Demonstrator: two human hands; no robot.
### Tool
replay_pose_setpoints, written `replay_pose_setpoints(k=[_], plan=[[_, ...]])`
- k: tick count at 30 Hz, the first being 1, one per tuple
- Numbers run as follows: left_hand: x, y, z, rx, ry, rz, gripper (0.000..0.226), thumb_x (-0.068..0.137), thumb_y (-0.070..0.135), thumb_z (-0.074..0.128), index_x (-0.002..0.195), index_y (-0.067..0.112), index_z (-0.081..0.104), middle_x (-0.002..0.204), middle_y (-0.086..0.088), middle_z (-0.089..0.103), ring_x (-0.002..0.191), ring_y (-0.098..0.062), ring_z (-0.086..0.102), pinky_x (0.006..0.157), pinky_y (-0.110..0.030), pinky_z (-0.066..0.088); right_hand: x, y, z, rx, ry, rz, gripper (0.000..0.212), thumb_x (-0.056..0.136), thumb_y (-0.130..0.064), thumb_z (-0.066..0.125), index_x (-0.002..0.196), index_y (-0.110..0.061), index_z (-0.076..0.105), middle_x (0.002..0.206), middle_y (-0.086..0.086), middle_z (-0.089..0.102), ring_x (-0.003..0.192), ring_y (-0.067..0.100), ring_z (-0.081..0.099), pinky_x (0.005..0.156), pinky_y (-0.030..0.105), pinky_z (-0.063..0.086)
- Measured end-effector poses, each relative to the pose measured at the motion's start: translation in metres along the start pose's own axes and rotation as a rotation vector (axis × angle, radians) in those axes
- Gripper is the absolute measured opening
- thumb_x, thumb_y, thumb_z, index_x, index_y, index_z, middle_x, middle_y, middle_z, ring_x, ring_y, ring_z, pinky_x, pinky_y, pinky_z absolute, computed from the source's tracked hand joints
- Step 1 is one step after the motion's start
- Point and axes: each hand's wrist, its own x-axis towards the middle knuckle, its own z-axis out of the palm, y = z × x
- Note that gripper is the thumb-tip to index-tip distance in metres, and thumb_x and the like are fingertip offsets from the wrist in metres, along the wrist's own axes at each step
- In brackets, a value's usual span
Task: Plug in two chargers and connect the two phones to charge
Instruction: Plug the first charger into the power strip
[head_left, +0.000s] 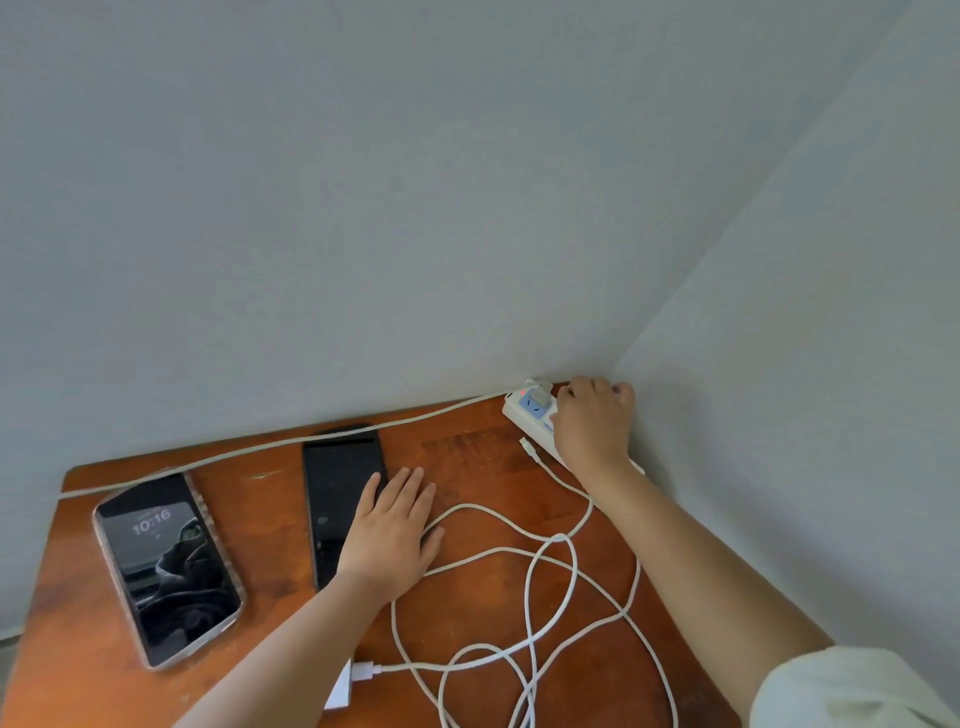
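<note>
Two phones lie on the wooden table (260, 613). The left phone (166, 566) has a lit screen reading 10:16. The dark phone (337, 483) lies in the middle with its screen off. My left hand (392, 530) rests flat with its fingers spread, partly over the dark phone's right edge. My right hand (592, 421) is curled over the white power strip (524, 413) in the back right corner, and what it grips is hidden. White charging cables (530, 582) loop across the table, with one free connector end (525, 444). A white charger (340, 688) lies under my left forearm.
Grey walls meet right behind the power strip. The strip's thick white cord (260, 449) runs left along the table's back edge and off the left side. A red light (523, 391) glows on the strip, beside a plug (541, 394).
</note>
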Motion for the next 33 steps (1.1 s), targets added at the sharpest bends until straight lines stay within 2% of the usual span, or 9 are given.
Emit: replay_pose_setpoints(k=[4, 7, 16, 27, 33], plan=[[-0.001, 0.001, 0.000, -0.002, -0.002, 0.009, 0.057, 0.093, 0.050, 0.017, 0.143, 0.022, 0.010, 0.155, -0.001, 0.009, 0.142, -0.019, -0.001, 0.106, -0.038, -0.018, 0.015, 0.011, -0.007, 0.169, -0.078, -0.066, 0.026, 0.089, -0.020, 0.055, 0.108, -0.002, 0.059, 0.115, 0.014, 0.056, 0.103, 0.030, 0.054, 0.086, 0.034, 0.041], [-0.001, 0.000, 0.001, -0.002, -0.004, 0.009, 0.057, 0.093, 0.050, 0.017, 0.142, 0.022, 0.011, 0.155, -0.001, 0.009, 0.142, -0.019, 0.000, 0.106, -0.038, -0.018, 0.016, 0.014, -0.009, 0.153, -0.095, -0.106, 0.028, 0.090, -0.024, 0.053, 0.107, -0.001, 0.060, 0.113, 0.016, 0.057, 0.100, 0.032, 0.056, 0.082, 0.034, 0.042], [-0.001, 0.000, 0.002, -0.019, 0.018, 0.026, 0.056, 0.094, 0.049, 0.018, 0.142, 0.021, 0.014, 0.155, -0.002, 0.012, 0.142, -0.019, 0.002, 0.106, -0.038, -0.018, -0.003, 0.000, 0.008, 0.041, 0.002, -0.055, 0.030, 0.088, -0.017, 0.054, 0.115, -0.003, 0.052, 0.117, 0.013, 0.056, 0.107, 0.030, 0.050, 0.096, 0.036, 0.033], [0.000, 0.000, 0.002, -0.020, 0.013, 0.014, 0.055, 0.094, 0.048, 0.018, 0.142, 0.021, 0.014, 0.155, -0.001, 0.011, 0.142, -0.019, 0.001, 0.106, -0.037, -0.018, 0.001, 0.008, 0.004, 0.129, -0.028, -0.079, 0.032, 0.091, -0.023, 0.051, 0.116, -0.003, 0.054, 0.116, 0.014, 0.057, 0.104, 0.030, 0.052, 0.091, 0.036, 0.035], [0.000, 0.000, 0.001, -0.031, 0.008, 0.001, 0.057, 0.093, 0.051, 0.018, 0.142, 0.023, 0.014, 0.155, 0.000, 0.012, 0.142, -0.018, 0.002, 0.106, -0.037, -0.019, -0.004, 0.016, -0.008, 0.086, -0.092, -0.213, 0.032, 0.094, -0.030, 0.045, 0.113, -0.007, 0.057, 0.114, 0.010, 0.058, 0.103, 0.025, 0.053, 0.091, 0.032, 0.039]])
